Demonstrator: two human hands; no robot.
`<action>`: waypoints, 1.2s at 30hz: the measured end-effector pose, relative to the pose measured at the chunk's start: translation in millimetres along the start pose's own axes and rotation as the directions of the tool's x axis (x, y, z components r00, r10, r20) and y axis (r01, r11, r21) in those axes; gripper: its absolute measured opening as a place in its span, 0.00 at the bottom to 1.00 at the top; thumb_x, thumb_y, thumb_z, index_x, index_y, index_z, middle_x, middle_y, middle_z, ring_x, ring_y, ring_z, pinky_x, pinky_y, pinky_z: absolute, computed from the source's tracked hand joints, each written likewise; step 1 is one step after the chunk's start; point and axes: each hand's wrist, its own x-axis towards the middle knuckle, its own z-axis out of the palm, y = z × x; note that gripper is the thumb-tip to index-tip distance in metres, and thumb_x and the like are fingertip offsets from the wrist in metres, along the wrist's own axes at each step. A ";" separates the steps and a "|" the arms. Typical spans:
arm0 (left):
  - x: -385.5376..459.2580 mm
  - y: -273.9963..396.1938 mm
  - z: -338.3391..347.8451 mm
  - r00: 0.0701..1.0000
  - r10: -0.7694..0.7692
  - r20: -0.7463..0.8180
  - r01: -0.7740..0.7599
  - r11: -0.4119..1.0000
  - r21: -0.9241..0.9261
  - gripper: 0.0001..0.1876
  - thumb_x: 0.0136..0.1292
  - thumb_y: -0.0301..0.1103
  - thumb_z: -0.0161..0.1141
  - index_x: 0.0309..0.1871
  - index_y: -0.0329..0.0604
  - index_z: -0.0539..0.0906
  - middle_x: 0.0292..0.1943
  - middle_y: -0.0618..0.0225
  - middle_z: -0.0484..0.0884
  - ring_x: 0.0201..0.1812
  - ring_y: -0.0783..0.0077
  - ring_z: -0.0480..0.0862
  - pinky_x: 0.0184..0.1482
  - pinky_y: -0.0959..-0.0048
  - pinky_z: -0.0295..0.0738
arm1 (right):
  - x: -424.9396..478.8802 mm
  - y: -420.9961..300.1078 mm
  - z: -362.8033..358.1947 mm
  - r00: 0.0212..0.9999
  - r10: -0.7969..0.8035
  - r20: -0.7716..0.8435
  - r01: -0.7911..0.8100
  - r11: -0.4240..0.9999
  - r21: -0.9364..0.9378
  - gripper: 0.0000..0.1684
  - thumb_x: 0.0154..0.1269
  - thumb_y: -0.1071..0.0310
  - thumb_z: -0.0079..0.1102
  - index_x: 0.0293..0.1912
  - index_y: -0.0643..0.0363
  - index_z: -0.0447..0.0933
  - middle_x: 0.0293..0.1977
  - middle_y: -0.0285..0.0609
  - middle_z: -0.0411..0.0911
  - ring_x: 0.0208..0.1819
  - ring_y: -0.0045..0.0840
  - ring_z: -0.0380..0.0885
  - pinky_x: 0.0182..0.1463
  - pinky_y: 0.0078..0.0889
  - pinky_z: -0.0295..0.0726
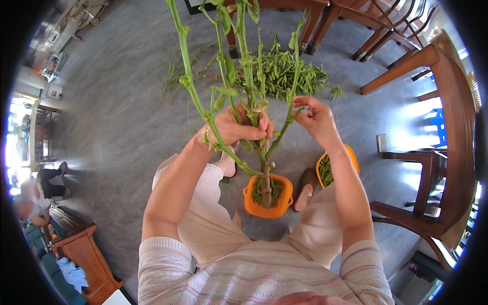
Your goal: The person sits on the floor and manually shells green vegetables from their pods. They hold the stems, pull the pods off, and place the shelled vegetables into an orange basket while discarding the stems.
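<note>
A bean plant with thick green stems and a few pods (249, 82) stands before me, its woody base (266, 190) over an orange plastic basket (288, 206) between my feet. Around the middle stems my left hand (244, 126) is closed, thumb and fingers wrapped near the branching point. My right hand (318, 122) is at the right side branch (293, 82), thumb and fingertips bent beside a small green pod (299, 111). A bit of green shows among its curled fingers. Green pods (277, 188) fill the basket below.
A second orange basket (352, 156) with pods sits right of my shoe. Cut leafy plants (289, 76) and bare stems (173, 74) lie on the grey floor ahead. Wooden chairs (423, 183) stand right; a wooden cabinet (85, 255) and a seated person (49, 183) are at left.
</note>
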 end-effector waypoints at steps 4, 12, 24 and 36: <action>5.5 -15.0 -4.3 0.999 -0.019 -0.029 0.020 0.999 0.045 0.05 0.54 0.23 0.60 0.30 0.42 0.74 0.34 0.62 0.78 0.37 0.72 0.79 0.41 0.72 0.71 | 4.0 5.8 -5.5 0.989 -0.042 -0.141 0.039 0.999 -0.024 0.14 0.57 0.73 0.59 0.45 0.60 0.77 0.32 0.27 0.77 0.23 0.06 0.62 0.29 0.12 0.66; 15.9 -67.6 0.1 0.990 -0.127 -0.055 0.135 0.975 0.179 0.03 0.56 0.23 0.57 0.32 0.42 0.77 0.35 0.70 0.78 0.37 0.76 0.77 0.41 0.75 0.71 | 9.0 -1.4 -14.5 0.968 -0.059 -0.243 0.101 0.982 0.161 0.10 0.63 0.70 0.56 0.43 0.62 0.78 0.28 0.32 0.78 0.32 0.10 0.73 0.34 0.13 0.69; 36.8 -112.7 1.1 0.979 -0.202 -0.035 0.194 0.855 0.481 0.06 0.50 0.28 0.61 0.32 0.41 0.78 0.29 0.72 0.78 0.33 0.77 0.77 0.38 0.76 0.71 | 7.4 -15.5 -55.5 0.931 -0.012 -0.364 0.206 0.842 0.498 0.15 0.67 0.62 0.52 0.50 0.59 0.74 0.28 0.34 0.76 0.19 0.08 0.60 0.18 0.11 0.55; 49.3 -123.5 22.9 0.983 -0.185 0.011 0.098 0.572 0.814 0.06 0.50 0.30 0.58 0.32 0.42 0.79 0.27 0.70 0.79 0.32 0.74 0.77 0.37 0.73 0.71 | -14.5 -5.9 -121.8 0.957 -0.048 -0.287 0.251 0.636 0.730 0.09 0.66 0.66 0.53 0.36 0.62 0.75 0.26 0.35 0.75 0.17 0.09 0.62 0.18 0.11 0.56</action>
